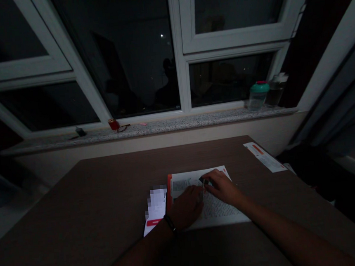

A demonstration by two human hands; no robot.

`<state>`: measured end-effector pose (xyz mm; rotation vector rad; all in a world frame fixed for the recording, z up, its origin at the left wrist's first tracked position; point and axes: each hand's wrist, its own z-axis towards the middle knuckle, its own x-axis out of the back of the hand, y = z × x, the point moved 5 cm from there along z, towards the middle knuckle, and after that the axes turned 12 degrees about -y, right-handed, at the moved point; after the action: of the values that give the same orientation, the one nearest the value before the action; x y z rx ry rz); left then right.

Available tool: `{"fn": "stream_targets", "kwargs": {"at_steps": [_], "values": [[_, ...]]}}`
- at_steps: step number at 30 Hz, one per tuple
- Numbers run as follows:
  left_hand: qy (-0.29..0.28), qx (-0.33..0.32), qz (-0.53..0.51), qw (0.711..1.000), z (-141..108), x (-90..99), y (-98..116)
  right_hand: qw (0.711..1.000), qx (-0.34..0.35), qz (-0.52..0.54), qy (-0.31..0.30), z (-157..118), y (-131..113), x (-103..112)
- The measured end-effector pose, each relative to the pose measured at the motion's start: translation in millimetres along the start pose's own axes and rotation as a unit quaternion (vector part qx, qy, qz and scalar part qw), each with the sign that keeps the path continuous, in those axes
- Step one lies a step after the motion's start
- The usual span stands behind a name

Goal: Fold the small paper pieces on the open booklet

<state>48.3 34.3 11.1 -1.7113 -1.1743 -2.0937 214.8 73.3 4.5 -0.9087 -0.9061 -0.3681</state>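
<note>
Left hand (185,207) and right hand (223,187) nearly touch, their grip unclear, over a printed booklet (221,210) at lower centre, the tabletop (113,184) stretching well beyond it toward the far edge

Left hand (186,207) and right hand (222,187) close together on open booklet (223,211), right hand farther ahead. Booklet on desk (108,188), extends right of left hand and below right hand. Paper slip (155,207) just left of left hand, beside booklet. Second slip (265,157) well ahead-right of right hand, on desk's far-right edge. Windowsill (152,129) beyond desk, ahead of hands; two bottles (257,96) on it, ahead-right; small container (113,124) on it, ahead-left. Window (133,58) behind sill.
</note>
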Motion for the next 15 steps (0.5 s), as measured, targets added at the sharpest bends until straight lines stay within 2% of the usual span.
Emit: {"fn": "stream_targets", "kwargs": {"at_steps": [5, 8, 12, 15], "values": [[-0.02, -0.051, 0.019, 0.998, -0.6, 1.8, 9.1, 1.0, -0.026, -0.012, -0.005, 4.3, 1.8, -2.9], [-0.015, -0.052, 0.033, 0.998, -0.5, 1.6, 9.3, 0.999, -0.021, -0.027, -0.007, 6.6, -1.3, -2.8], [-0.012, -0.045, 0.025, 0.999, 0.1, 1.0, 8.5, 0.997, 0.015, -0.069, -0.013, 6.3, -10.9, 0.3], [-0.012, -0.037, 0.02, 0.999, 0.4, 0.9, 8.4, 0.993, 0.059, -0.091, -0.045, 3.5, -18.9, -1.0]]}}
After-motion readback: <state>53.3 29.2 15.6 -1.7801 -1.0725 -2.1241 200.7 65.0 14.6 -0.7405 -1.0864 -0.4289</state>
